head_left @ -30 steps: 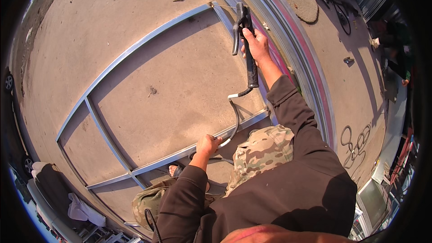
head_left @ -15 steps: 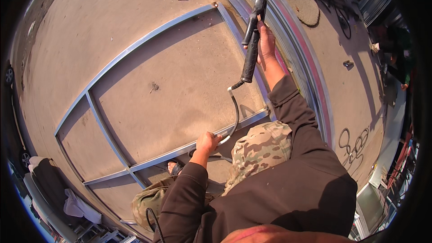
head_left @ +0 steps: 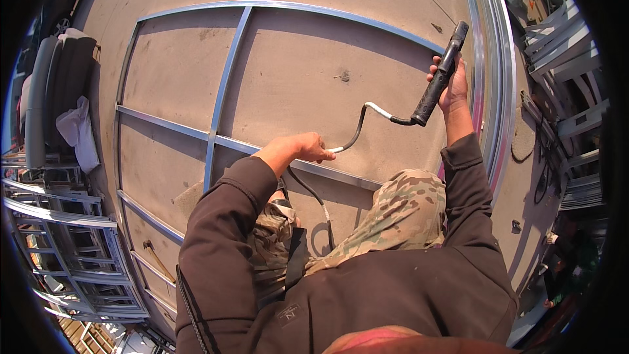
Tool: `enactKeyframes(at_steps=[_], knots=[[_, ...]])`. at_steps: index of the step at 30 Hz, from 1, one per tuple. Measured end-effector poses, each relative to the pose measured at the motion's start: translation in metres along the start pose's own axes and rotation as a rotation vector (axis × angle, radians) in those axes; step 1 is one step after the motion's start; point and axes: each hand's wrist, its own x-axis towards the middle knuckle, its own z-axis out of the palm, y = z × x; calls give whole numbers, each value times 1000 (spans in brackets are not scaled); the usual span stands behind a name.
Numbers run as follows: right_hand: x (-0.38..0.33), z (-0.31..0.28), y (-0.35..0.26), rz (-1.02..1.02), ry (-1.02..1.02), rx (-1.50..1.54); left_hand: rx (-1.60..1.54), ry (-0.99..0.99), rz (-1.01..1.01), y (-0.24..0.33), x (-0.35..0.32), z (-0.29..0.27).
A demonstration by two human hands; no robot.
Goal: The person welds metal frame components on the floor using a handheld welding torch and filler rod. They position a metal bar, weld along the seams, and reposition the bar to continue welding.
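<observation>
My right hand (head_left: 457, 85) is wrapped round the black grip of a welding electrode holder (head_left: 432, 95), raised at the right. From the holder's upper end a thin welding rod (head_left: 436, 4) sticks out toward the upper left. The holder's black cable (head_left: 359, 130), with white-wrapped stretches, sags across to my left hand (head_left: 300, 147), whose fingers are closed on it. Past that hand the cable drops between my legs to the ground. Beneath both hands lies a metal frame (head_left: 229, 78) of square tubes with crossbars. Whether the rod touches anything cannot be made out.
Long metal profiles (head_left: 501, 72) run along the right side, with stacked frames (head_left: 580, 69) beyond them. At the left are a grey padded seat (head_left: 62, 85), a white bag (head_left: 80, 132) and a pile of metal frames (head_left: 72, 255). A hammer-like tool (head_left: 157, 259) lies at lower left.
My view has turned, so the frame and surroundings sit differently. The holder has tilted and sits farther right in the picture. Its rod now shows clearly. Both hands keep their hold.
</observation>
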Motion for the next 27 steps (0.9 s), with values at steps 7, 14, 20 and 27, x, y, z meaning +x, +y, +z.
enactKeyframes(at_steps=[7, 14, 20, 27], knots=[[-6, 147, 52, 74, -180, -271, -145, -82, -7, -179, -90, -59], [-25, 264, 102, -53, -140, -516, -95, 445, 141, -244, -55, -5], [-44, 360, 70, -134, -202, -648, -1816, -19, -19, -278, -90, -24], [-44, 405, 56, -25, -179, -803, -1539, -216, 83, -330, -93, -30]])
